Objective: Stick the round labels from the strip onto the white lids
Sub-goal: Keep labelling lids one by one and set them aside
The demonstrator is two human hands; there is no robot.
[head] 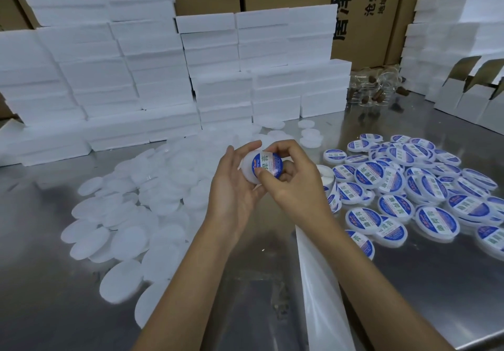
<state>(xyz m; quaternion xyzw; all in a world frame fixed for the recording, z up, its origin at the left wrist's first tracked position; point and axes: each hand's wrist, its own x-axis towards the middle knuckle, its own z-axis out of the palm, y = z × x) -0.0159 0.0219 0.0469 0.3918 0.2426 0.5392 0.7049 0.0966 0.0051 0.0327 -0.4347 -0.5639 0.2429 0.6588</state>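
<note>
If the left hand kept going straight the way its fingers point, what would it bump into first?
Probably the loose plain white lids lying on the shiny metal table just beyond the left hand, then the stacked white foam boxes behind them. Depth is hard to judge here.

This is a packing area in a warehouse or small factory. Stacks of white foam blocks (152, 77) and printed cardboard cartons (362, 4) line a steel worktable (436, 296), with heaps of plain lids (128, 214), labelled lids (409, 187) and folded white boxes (469, 96).
</note>
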